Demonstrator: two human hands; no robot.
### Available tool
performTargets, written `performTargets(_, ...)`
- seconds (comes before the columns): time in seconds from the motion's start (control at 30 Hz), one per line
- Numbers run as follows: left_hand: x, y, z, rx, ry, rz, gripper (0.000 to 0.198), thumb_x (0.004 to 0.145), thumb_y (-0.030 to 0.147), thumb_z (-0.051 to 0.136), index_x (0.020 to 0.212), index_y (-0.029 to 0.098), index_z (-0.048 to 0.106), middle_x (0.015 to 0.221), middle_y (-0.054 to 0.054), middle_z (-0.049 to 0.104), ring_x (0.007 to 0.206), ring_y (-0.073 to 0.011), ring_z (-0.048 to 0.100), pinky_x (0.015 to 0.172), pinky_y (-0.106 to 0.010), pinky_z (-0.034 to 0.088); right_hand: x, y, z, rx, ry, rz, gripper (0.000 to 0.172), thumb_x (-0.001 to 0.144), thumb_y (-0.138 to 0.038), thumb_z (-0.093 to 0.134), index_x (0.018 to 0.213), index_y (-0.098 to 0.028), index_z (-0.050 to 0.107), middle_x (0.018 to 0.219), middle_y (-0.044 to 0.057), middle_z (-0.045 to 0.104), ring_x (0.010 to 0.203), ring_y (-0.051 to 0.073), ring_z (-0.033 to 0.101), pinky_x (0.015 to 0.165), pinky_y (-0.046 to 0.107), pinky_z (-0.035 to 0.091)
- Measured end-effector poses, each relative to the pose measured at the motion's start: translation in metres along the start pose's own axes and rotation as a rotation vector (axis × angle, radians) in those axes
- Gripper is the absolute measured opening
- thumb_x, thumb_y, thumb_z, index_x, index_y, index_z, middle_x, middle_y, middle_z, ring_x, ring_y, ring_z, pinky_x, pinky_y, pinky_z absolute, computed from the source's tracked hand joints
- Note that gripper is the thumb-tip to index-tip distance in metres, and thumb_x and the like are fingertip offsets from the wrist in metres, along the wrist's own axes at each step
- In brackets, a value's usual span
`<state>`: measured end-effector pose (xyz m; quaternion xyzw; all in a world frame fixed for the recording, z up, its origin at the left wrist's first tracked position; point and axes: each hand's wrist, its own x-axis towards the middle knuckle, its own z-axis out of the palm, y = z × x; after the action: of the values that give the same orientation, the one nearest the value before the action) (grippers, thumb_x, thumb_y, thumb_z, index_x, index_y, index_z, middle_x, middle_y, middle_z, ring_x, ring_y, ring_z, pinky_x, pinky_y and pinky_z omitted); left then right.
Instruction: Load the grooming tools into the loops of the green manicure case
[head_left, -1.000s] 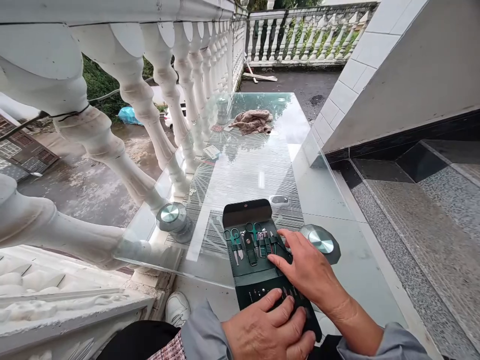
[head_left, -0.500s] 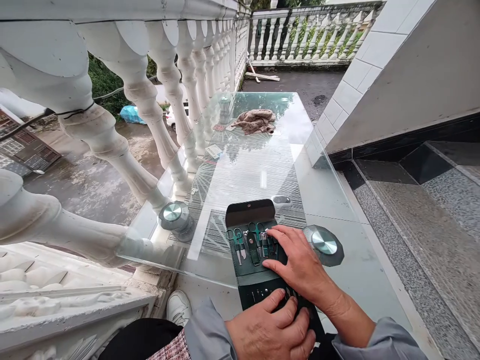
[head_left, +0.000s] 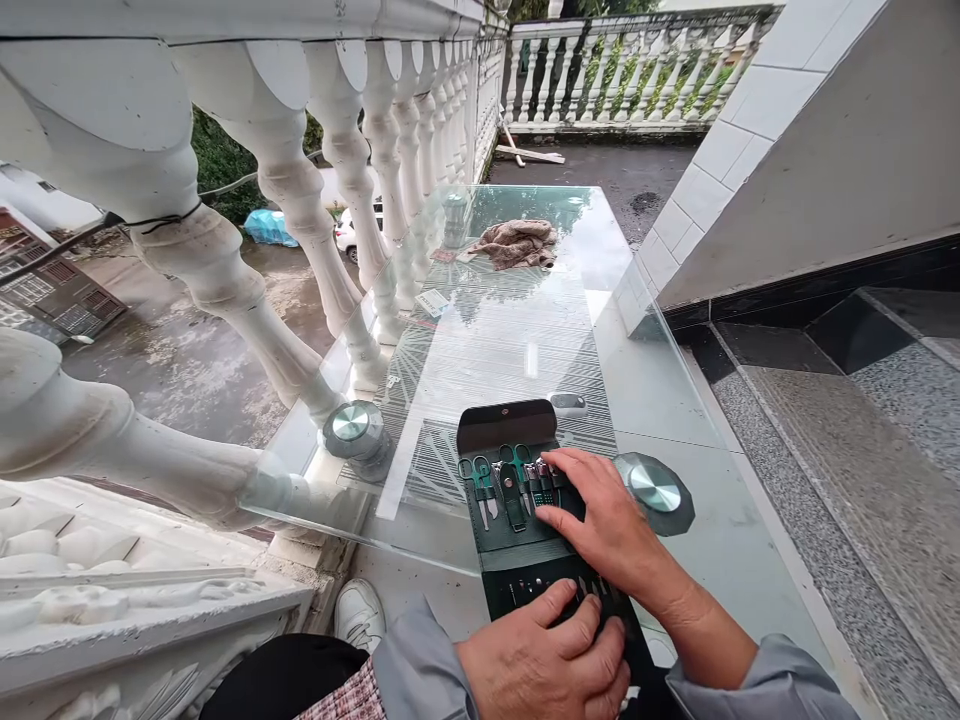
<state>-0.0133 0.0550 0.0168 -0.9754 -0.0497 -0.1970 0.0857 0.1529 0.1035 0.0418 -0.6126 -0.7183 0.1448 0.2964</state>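
An unfolded manicure case [head_left: 491,555] with a dark green lining lies at the near edge of the glass table [head_left: 420,490]. Straps on its upper panel hold small scissors [head_left: 482,485], a second pair of scissors [head_left: 516,455] and nail clippers [head_left: 543,485]. Small slim tools sit along the lower panel, partly covered. My right hand [head_left: 611,520] rests over the panel's right side, thumb and forefinger spread around the clippers, the forefinger at their top. My left hand [head_left: 551,650] bears on the lower panel with fingers curled over it; what lies under them is hidden.
A grey oval object [head_left: 568,402] lies just beyond the case. Farther off on the glass are a crumpled brown cloth [head_left: 517,243] and a small card [head_left: 431,302]. White balusters [head_left: 225,280] line the left; stone steps [head_left: 847,440] rise at the right.
The view has shifted slightly, so everything sits a little farther right. My right fingertips have moved slightly about the clippers; my left hand keeps its place on the case.
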Motion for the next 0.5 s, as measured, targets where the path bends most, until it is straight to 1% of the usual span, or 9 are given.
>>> performTargets(0.1, 0.0, 0.001, 0.0, 0.003, 0.006, -0.003, 0.027, 0.093, 0.022, 0.043, 0.115, 0.017, 0.058, 0.125, -0.009, 0.054, 0.115, -0.0255, 0.047, 0.1, -0.047, 0.035, 0.003, 0.004, -0.003, 0.045, 0.086, 0.045, 0.028, 0.085, -0.025, 0.046, 0.111, -0.022, 0.057, 0.114, 0.008, 0.06, 0.111, 0.023, 0.05, 0.097, 0.045, 0.04)
performTargets(0.17, 0.0, 0.001, 0.001, 0.015, -0.003, -0.002, 0.027, 0.093, 0.023, 0.044, 0.115, 0.017, 0.058, 0.126, -0.009, 0.053, 0.115, -0.0255, 0.047, 0.1, -0.047, 0.035, 0.004, 0.007, -0.003, 0.045, 0.123, 0.052, 0.027, 0.087, -0.023, 0.04, 0.105, -0.022, 0.06, 0.111, 0.008, 0.061, 0.108, 0.023, 0.051, 0.097, 0.045, 0.04)
performTargets(0.27, -0.001, 0.002, 0.002, 0.029, -0.013, 0.009, 0.027, 0.093, 0.024, 0.045, 0.116, 0.018, 0.057, 0.126, -0.009, 0.052, 0.115, -0.0256, 0.047, 0.1, -0.047, 0.036, 0.005, 0.01, 0.002, 0.015, 0.122, 0.008, 0.028, 0.089, -0.022, 0.039, 0.103, -0.021, 0.063, 0.11, 0.008, 0.061, 0.108, 0.022, 0.051, 0.096, 0.045, 0.04)
performTargets(0.4, 0.0, 0.001, 0.003, 0.015, 0.003, 0.023, 0.027, 0.092, 0.021, 0.046, 0.116, 0.016, 0.058, 0.125, -0.011, 0.053, 0.114, -0.0269, 0.048, 0.098, -0.048, 0.037, 0.004, 0.011, 0.012, -0.043, 0.118, -0.078, 0.032, 0.089, -0.021, 0.038, 0.112, -0.022, 0.062, 0.117, 0.009, 0.059, 0.113, 0.023, 0.047, 0.098, 0.045, 0.039)
performTargets(0.5, 0.0, 0.002, 0.003, 0.0, 0.02, 0.019, 0.027, 0.092, 0.02, 0.045, 0.115, 0.015, 0.058, 0.123, -0.011, 0.054, 0.114, -0.0274, 0.049, 0.097, -0.048, 0.037, 0.006, 0.008, 0.016, -0.068, 0.095, -0.11, 0.033, 0.09, -0.021, 0.038, 0.113, -0.021, 0.061, 0.121, 0.009, 0.057, 0.116, 0.024, 0.045, 0.1, 0.046, 0.038)
